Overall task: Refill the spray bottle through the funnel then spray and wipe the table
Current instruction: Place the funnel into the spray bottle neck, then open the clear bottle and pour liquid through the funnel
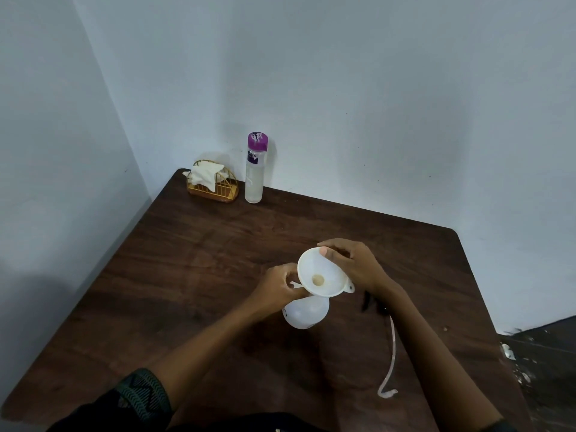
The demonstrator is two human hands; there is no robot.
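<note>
A white funnel (321, 274) sits in the neck of a translucent white spray bottle (307, 313) standing on the dark wooden table (193, 263). My right hand (355, 265) pinches the funnel's far rim, thumb on top. My left hand (277, 289) holds the bottle's neck just under the funnel. The black spray head (369, 302) lies on the table behind my right wrist, mostly hidden, with its clear dip tube (391, 363) trailing toward me. A tall clear bottle with a purple cap (255, 168) stands at the back by the wall.
A gold wire holder with white napkins (210, 180) stands in the back left corner next to the tall bottle. Walls close the table's left and far sides. The floor shows beyond the right edge.
</note>
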